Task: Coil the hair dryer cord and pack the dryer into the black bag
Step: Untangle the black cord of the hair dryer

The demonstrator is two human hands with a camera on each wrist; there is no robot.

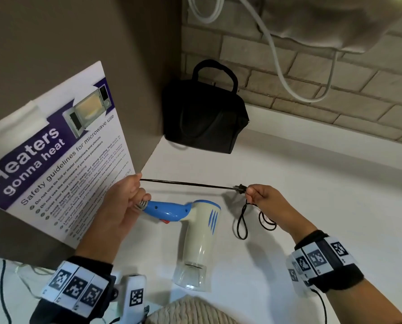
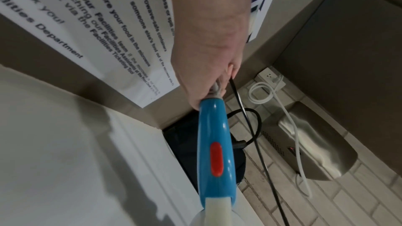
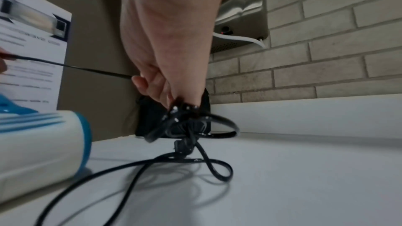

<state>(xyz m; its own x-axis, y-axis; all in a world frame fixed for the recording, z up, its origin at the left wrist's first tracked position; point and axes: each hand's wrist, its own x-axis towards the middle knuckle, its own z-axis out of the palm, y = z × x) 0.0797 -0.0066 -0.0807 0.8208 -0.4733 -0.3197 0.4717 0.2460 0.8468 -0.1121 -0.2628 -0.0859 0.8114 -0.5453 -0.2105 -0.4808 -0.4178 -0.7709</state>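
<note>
One hair dryer, mid-frame on counter: light, rigid plastic; take by blue handle. Cord: thin, limp, kinks easily. Left hand grips handle end w/ cord; right hand pinches cord loops. Black bag upper centre, soft.

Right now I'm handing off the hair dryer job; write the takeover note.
Left hand grips the base of the blue handle of the cream-and-blue hair dryer, where the thin black cord leaves it.
Right hand pinches several cord loops; a taut stretch runs between the hands.
The dryer lies on the white counter; the black fabric bag stands in the back corner.
Done: some loops gathered.
Left: finish coiling, pack dryer into the bag.
</note>
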